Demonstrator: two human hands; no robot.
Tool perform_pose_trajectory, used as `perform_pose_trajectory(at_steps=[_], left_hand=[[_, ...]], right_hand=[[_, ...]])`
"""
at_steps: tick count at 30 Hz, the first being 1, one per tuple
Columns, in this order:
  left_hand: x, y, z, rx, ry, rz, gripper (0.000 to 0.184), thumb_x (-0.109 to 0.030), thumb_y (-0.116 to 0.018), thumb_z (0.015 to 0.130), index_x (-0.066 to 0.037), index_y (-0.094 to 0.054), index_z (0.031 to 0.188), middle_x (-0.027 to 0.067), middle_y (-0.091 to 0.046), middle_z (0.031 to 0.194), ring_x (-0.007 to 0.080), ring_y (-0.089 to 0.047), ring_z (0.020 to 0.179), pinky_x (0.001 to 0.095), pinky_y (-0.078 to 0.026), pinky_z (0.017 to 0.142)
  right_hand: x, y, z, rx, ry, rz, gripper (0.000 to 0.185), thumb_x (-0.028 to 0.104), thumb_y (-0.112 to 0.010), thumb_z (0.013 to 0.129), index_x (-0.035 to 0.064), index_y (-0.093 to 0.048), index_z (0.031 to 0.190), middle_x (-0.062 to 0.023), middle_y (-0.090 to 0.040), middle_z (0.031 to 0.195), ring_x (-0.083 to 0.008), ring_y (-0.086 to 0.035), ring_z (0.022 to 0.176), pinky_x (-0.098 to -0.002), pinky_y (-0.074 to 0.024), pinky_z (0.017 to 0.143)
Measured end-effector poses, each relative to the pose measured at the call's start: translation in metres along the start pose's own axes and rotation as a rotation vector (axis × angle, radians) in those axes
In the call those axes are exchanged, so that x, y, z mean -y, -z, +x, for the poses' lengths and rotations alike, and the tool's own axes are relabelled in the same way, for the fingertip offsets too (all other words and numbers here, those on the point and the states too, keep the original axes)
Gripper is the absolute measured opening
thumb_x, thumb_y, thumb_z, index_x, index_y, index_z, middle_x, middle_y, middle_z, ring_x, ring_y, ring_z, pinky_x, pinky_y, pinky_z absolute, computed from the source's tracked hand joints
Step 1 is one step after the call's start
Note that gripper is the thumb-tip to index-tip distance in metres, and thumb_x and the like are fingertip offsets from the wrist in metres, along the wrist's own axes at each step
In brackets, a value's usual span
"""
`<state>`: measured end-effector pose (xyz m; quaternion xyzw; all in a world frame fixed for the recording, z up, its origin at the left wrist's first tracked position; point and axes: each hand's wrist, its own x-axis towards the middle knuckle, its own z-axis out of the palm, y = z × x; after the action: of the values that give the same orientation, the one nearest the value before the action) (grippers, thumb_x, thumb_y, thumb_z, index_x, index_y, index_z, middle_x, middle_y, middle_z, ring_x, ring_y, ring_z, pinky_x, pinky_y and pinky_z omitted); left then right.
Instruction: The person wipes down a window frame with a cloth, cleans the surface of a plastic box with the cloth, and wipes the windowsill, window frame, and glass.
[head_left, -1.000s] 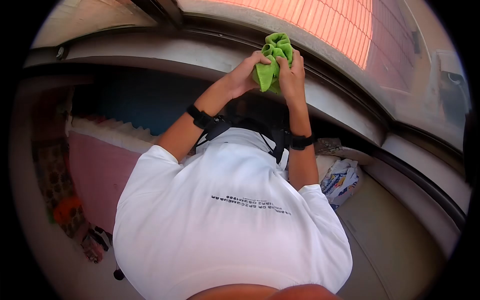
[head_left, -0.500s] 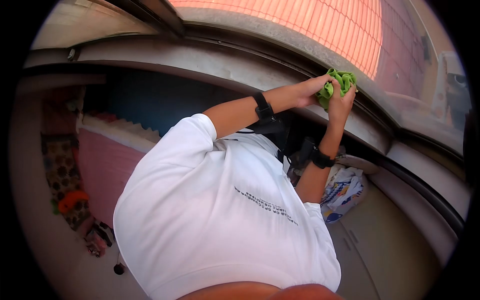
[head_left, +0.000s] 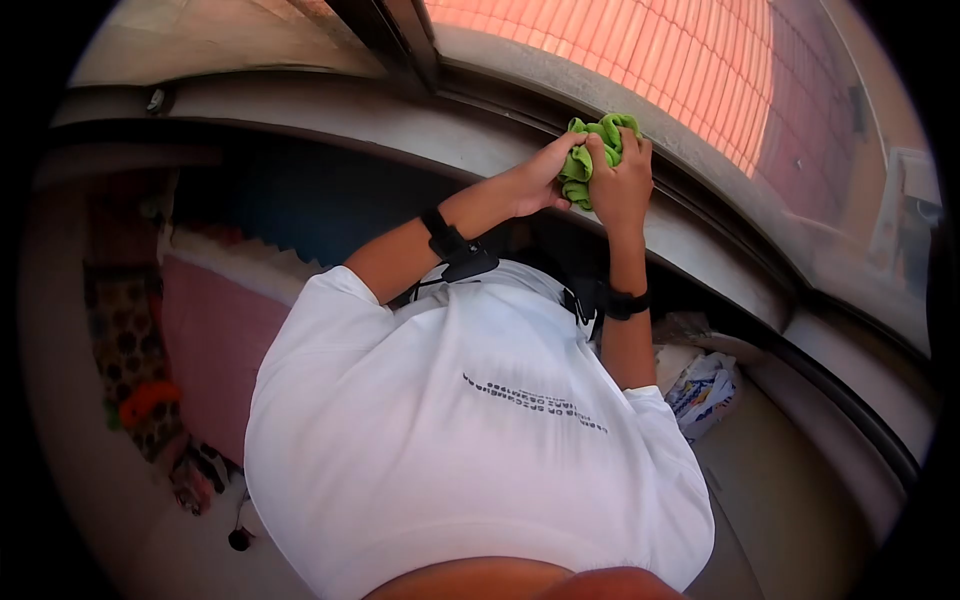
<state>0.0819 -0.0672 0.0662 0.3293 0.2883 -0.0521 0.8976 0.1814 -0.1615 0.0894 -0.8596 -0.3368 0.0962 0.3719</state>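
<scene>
A bunched green cloth (head_left: 577, 168) is held up between my two hands over the window sill. My left hand (head_left: 543, 182) grips it from the left side, fingers partly hidden by the folds. On the right, my right hand (head_left: 622, 188) has its fingers wrapped round the cloth, with the thumb pressed on the near side. The crumpled folds stick out above and below my fingers. Just behind the cloth runs the dark window frame track (head_left: 505, 102).
Window glass stands beyond the sill (head_left: 330, 120), with an orange tiled roof (head_left: 640, 50) outside. A pink-covered bed (head_left: 215, 345) lies to the left below. On the right are a patterned plastic bag (head_left: 705, 390) and a dark curved rail (head_left: 850, 410).
Both hands have moved left along the sill with the green cloth still between them. The view has shifted slightly too.
</scene>
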Motion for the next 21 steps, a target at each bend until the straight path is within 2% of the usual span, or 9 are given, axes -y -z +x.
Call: perform_pose_trajectory(at_steps=[3,6,9,10,13,14,17,18,21], left_hand=[[0.007,0.02,-0.016,0.059,-0.048,0.029,0.04,-0.058,-0.046,0.096,-0.023,-0.062,0.108,-0.0054,-0.063,0.09,0.0093,-0.059,0.073,0.0249,-0.036,0.05],[0.003,0.043,-0.037,-0.115,-0.076,0.021,0.04,-0.056,-0.047,0.097,-0.022,-0.061,0.111,-0.0038,-0.065,0.092,0.0105,-0.06,0.074,0.0258,-0.038,0.052],[0.008,0.056,-0.056,-0.118,-0.197,-0.024,0.041,-0.056,-0.046,0.098,-0.02,-0.061,0.111,-0.0028,-0.065,0.091,0.0112,-0.06,0.074,0.0255,-0.038,0.052],[0.007,0.064,-0.061,-0.109,-0.232,-0.027,0.043,-0.056,-0.043,0.1,-0.019,-0.06,0.112,-0.0019,-0.066,0.088,0.0103,-0.063,0.073,0.0253,-0.043,0.05],[-0.007,0.106,-0.088,-0.11,-0.236,0.027,0.043,-0.055,-0.042,0.101,-0.018,-0.06,0.113,-0.001,-0.067,0.09,0.0106,-0.063,0.071,0.026,-0.044,0.05],[-0.005,0.112,-0.096,-0.08,-0.218,0.023,0.041,-0.052,-0.044,0.102,-0.016,-0.058,0.116,-0.0006,-0.066,0.09,0.0103,-0.063,0.068,0.0256,-0.044,0.05],[-0.003,0.146,-0.117,-0.196,-0.121,0.231,0.042,-0.049,-0.047,0.102,-0.015,-0.056,0.124,-0.0012,-0.065,0.088,0.0093,-0.062,0.068,0.0237,-0.043,0.047],[-0.005,0.147,-0.126,-0.206,-0.136,0.295,0.043,-0.043,-0.05,0.103,-0.014,-0.052,0.133,-0.0027,-0.063,0.087,0.0064,-0.061,0.066,0.0218,-0.041,0.046],[-0.015,0.175,-0.143,-0.156,-0.1,0.439,0.043,-0.038,-0.05,0.104,-0.014,-0.049,0.14,-0.0037,-0.063,0.087,0.0038,-0.059,0.067,0.0211,-0.042,0.046]], right_hand=[[-0.005,-0.013,-0.01,0.028,0.063,0.092,0.053,0.043,-0.064,0.091,0.0031,-0.061,0.126,-0.0234,-0.055,0.125,-0.0424,-0.062,0.108,-0.049,-0.051,0.088],[0.009,-0.038,-0.014,0.099,0.152,0.186,0.056,0.043,-0.064,0.092,0.0042,-0.059,0.132,-0.0228,-0.053,0.129,-0.0429,-0.061,0.11,-0.0482,-0.051,0.09],[0.022,-0.055,-0.014,0.162,0.227,0.207,0.056,0.042,-0.064,0.091,0.0043,-0.059,0.132,-0.0221,-0.053,0.13,-0.0426,-0.061,0.111,-0.0478,-0.0511,0.09],[0.03,-0.061,-0.012,0.157,0.268,0.193,0.054,0.042,-0.064,0.091,0.0069,-0.06,0.132,-0.0213,-0.054,0.129,-0.0425,-0.064,0.105,-0.0474,-0.0528,0.088],[0.07,-0.085,-0.014,0.228,0.326,0.137,0.051,0.04,-0.064,0.09,0.0098,-0.061,0.132,-0.0206,-0.056,0.127,-0.042,-0.067,0.097,-0.0473,-0.0552,0.082],[0.073,-0.084,-0.021,0.226,0.353,0.104,0.05,0.039,-0.063,0.09,0.0122,-0.062,0.131,-0.0199,-0.057,0.124,-0.0415,-0.069,0.088,-0.0475,-0.0567,0.077],[0.077,-0.096,-0.044,0.333,0.33,0.058,0.05,0.039,-0.062,0.089,0.0126,-0.062,0.132,-0.0204,-0.057,0.122,-0.0419,-0.069,0.085,-0.048,-0.0571,0.074],[0.073,-0.099,-0.052,0.386,0.305,0.022,0.053,0.044,-0.06,0.091,0.0124,-0.061,0.133,-0.0207,-0.057,0.121,-0.0422,-0.069,0.082,-0.0477,-0.0572,0.073],[0.087,-0.112,-0.064,0.477,0.224,0.044,0.057,0.049,-0.06,0.092,0.0116,-0.059,0.135,-0.021,-0.056,0.12,-0.0419,-0.069,0.081,-0.047,-0.0573,0.073]])
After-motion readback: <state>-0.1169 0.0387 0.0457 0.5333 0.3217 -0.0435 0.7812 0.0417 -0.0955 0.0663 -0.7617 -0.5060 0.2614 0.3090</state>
